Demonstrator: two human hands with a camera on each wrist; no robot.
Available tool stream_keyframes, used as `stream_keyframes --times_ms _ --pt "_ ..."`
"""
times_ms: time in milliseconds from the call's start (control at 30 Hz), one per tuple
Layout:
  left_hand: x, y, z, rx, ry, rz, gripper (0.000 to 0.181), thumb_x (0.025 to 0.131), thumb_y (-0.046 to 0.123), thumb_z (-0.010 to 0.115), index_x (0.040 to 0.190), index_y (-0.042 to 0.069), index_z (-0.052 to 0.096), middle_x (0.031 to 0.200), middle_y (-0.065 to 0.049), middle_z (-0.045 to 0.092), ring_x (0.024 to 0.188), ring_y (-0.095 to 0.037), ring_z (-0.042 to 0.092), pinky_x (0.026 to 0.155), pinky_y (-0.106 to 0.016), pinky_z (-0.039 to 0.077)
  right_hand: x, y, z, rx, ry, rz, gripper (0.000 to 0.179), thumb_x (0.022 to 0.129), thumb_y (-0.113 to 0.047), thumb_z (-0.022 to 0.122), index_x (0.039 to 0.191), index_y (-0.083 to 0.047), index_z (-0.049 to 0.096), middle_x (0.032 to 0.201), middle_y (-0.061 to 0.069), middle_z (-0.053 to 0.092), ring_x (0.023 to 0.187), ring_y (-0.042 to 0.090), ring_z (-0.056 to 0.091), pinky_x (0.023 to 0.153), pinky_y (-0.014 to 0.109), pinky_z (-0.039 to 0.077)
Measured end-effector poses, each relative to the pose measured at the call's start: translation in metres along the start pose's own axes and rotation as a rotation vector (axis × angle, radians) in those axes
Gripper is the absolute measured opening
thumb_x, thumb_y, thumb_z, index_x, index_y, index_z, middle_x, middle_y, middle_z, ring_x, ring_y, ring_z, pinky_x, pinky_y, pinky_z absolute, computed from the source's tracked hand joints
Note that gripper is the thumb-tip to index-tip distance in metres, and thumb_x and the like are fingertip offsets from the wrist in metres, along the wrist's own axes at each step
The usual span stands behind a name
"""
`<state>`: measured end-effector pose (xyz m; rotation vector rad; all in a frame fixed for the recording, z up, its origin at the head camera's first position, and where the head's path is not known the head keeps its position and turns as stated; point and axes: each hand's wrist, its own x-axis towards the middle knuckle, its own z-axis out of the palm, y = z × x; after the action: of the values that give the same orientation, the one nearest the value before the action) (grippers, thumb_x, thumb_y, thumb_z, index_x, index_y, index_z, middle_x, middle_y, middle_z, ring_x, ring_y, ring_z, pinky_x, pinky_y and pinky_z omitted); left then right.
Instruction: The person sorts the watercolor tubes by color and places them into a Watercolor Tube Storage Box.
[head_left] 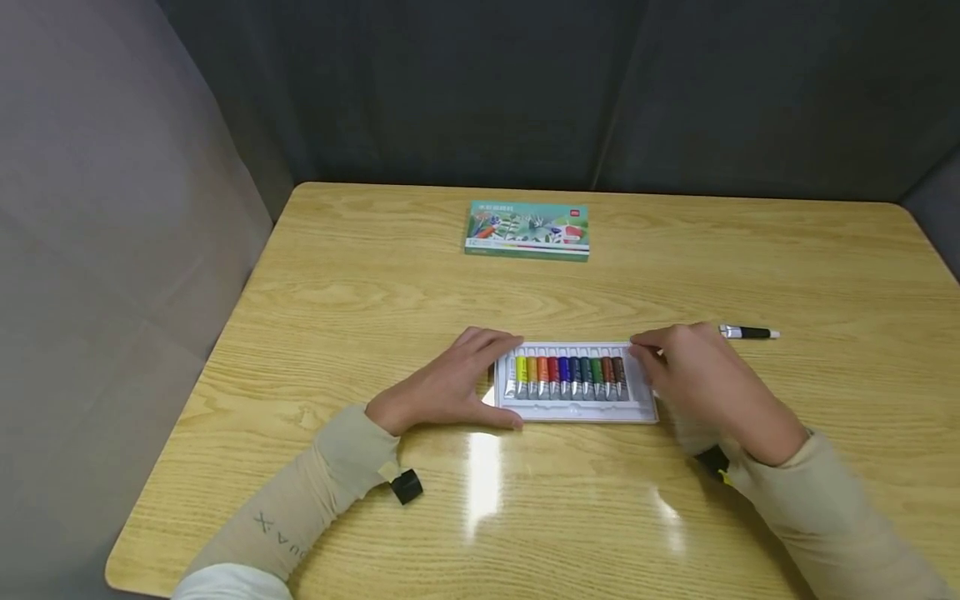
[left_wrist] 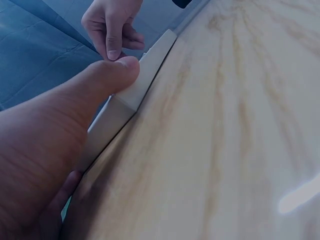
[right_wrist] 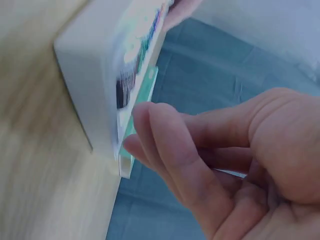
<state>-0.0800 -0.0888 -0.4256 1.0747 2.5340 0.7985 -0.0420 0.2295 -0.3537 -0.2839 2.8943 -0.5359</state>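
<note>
A white tray [head_left: 639,402] lies on the table, holding a row of small paint tubes [head_left: 564,379] that runs from white and yellow through red, blue and green to brown. My left hand [head_left: 453,385] grips the tray's left end, thumb along the near edge and fingers at the far edge. At the far right corner is my right hand [head_left: 701,379], blurred, with bent fingers. In the right wrist view its fingertips [right_wrist: 170,125] overlap the tray's edge; I cannot tell whether they pinch anything.
Farther back on the wooden table [head_left: 360,292] lies a green paint box [head_left: 527,232] with a plant print. A black and silver pen [head_left: 750,332] lies right of my right hand. Dark curtains [head_left: 450,92] stand behind the table, with a grey one [head_left: 112,250] at the left.
</note>
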Motion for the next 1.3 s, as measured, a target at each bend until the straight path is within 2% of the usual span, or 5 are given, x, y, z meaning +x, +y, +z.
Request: stream_keyframes --times_ms 67,300,633,867,1300 --pt "0.000 0.001 0.000 -0.003 0.000 0.003 0.109 0.078 0.069 0.080 0.163 0.019 0.034 0.162 0.002 0.040 0.147 -0.017 0.036 0.123 -0.044 0.040 0.001 0.005 -0.003 0.003 0.029 0.015 0.031 0.104 -0.017 0.059 0.123 0.003 0.074 0.078 0.007 0.075 0.053 0.009 0.053 0.046 0.025 0.036" --pt "0.000 0.001 0.000 0.008 -0.003 -0.002 0.110 0.077 0.070 0.080 0.163 0.020 0.033 0.162 0.002 0.040 0.148 -0.017 0.036 0.123 -0.043 0.040 0.007 0.029 -0.014 0.003 0.103 0.000 0.028 0.105 -0.018 0.059 0.118 0.002 0.074 0.077 0.006 0.076 0.059 0.010 0.058 0.053 0.027 0.040" --pt "0.000 0.000 0.001 0.003 0.003 0.000 0.109 0.077 0.069 0.080 0.163 0.020 0.034 0.162 0.002 0.041 0.147 -0.016 0.037 0.123 -0.043 0.040 0.013 0.079 -0.029 0.041 0.063 0.169 0.036 0.106 -0.027 0.055 0.120 0.001 0.073 0.087 0.010 0.078 0.076 0.022 0.065 0.062 0.029 0.045" --pt "0.000 0.000 0.001 0.001 0.004 0.001 0.109 0.078 0.069 0.080 0.163 0.020 0.034 0.162 0.003 0.041 0.146 -0.015 0.037 0.122 -0.042 0.040 0.014 0.102 -0.031 0.024 0.105 0.217 0.041 0.105 -0.033 0.056 0.117 0.002 0.075 0.106 0.023 0.076 0.093 0.039 0.066 0.067 0.038 0.045" --pt "0.000 0.001 0.000 0.003 0.003 0.002 0.109 0.078 0.068 0.081 0.163 0.019 0.034 0.162 0.002 0.040 0.146 -0.016 0.037 0.123 -0.042 0.039 0.016 0.133 -0.026 -0.017 0.077 0.277 0.036 0.102 -0.028 0.062 0.103 0.004 0.078 0.096 0.024 0.076 0.080 0.034 0.063 0.060 0.032 0.039"
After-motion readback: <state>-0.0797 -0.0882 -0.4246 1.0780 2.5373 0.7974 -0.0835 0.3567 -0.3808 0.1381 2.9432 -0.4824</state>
